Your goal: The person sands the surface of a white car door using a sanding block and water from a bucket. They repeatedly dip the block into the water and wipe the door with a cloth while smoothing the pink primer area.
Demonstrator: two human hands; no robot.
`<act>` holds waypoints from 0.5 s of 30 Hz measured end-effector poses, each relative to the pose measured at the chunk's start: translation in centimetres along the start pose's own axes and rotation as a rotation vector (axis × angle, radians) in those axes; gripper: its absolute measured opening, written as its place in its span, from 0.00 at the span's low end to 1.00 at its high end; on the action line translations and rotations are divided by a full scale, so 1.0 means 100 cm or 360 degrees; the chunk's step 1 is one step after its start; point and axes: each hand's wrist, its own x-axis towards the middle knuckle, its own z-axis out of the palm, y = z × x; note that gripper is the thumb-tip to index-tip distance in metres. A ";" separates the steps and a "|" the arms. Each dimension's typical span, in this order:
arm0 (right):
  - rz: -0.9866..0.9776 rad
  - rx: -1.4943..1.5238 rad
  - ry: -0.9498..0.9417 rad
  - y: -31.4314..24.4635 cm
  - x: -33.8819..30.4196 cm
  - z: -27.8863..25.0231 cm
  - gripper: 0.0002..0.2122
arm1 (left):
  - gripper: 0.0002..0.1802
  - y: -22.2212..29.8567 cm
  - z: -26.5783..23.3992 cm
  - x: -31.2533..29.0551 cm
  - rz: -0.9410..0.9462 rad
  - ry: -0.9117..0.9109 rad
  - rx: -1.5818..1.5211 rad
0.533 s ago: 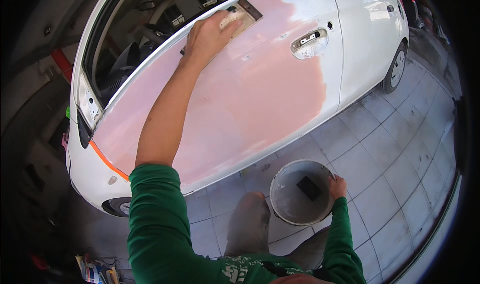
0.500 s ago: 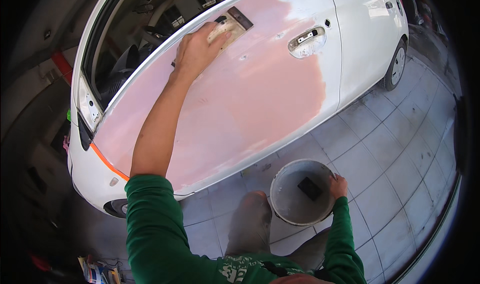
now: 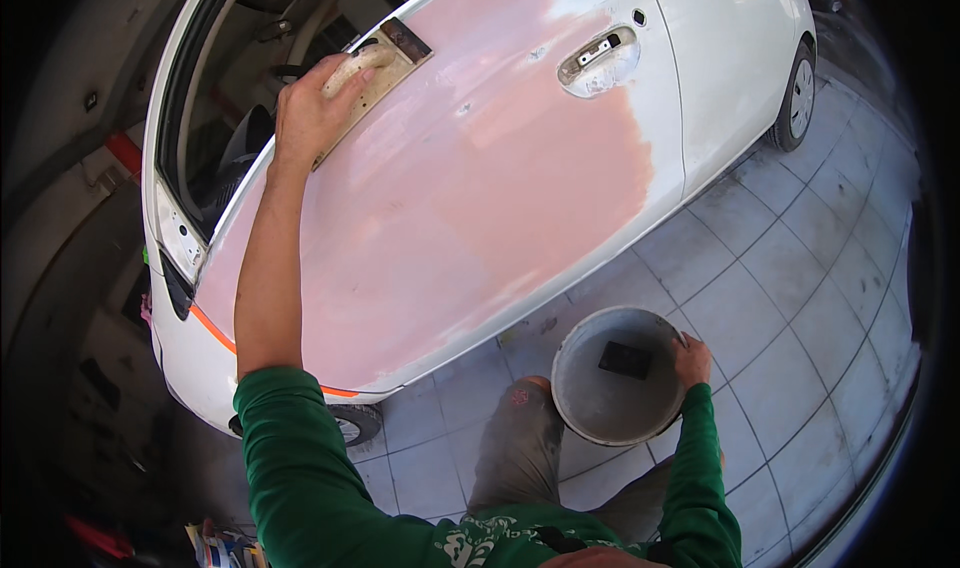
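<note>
Up near the window edge of a white car's door (image 3: 480,198), my left hand (image 3: 308,118) is closed around the rounded handle of a long beige sanding board (image 3: 388,80). The board lies against the door's upper part, its dark clamped end pointing away toward the rear. Pinkish filler or primer, with paler patches, covers most of this panel. Down by my knees, my right hand (image 3: 692,361) grips the rim of a grey bucket (image 3: 605,413). Inside the bucket rests a dark rectangular block (image 3: 624,360).
A door handle recess (image 3: 597,61) with bare patches around it is to the right of the pink area. Orange tape (image 3: 212,328) runs along the door's front edge. Grey floor tiles (image 3: 780,268) stretch beside the car. Assorted items (image 3: 222,546) lie at lower left.
My left hand has slid the sanding board leftward along the door's upper edge, toward the car's front. The bucket, with my right hand on it, appears slightly further right.
</note>
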 end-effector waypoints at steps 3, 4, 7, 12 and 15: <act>-0.0034 -0.0011 -0.0019 -0.005 0.001 0.005 0.20 | 0.30 0.031 -0.008 0.051 -0.0107 -0.0022 0.0083; -0.0020 0.0029 -0.0043 -0.004 0.003 0.005 0.20 | 0.29 0.035 -0.006 0.068 -0.0117 -0.0009 0.0105; 0.0006 0.0015 -0.0038 -0.002 0.000 0.002 0.20 | 0.28 0.031 -0.004 0.045 -0.0108 -0.0110 0.0040; -0.0033 -0.0079 0.0015 0.013 0.003 0.001 0.20 | 0.27 -0.002 0.000 -0.029 0.0055 -0.0161 0.0022; -0.0013 -0.0095 -0.0033 -0.004 0.005 0.001 0.20 | 0.29 0.026 -0.014 0.017 0.0011 -0.0141 0.0066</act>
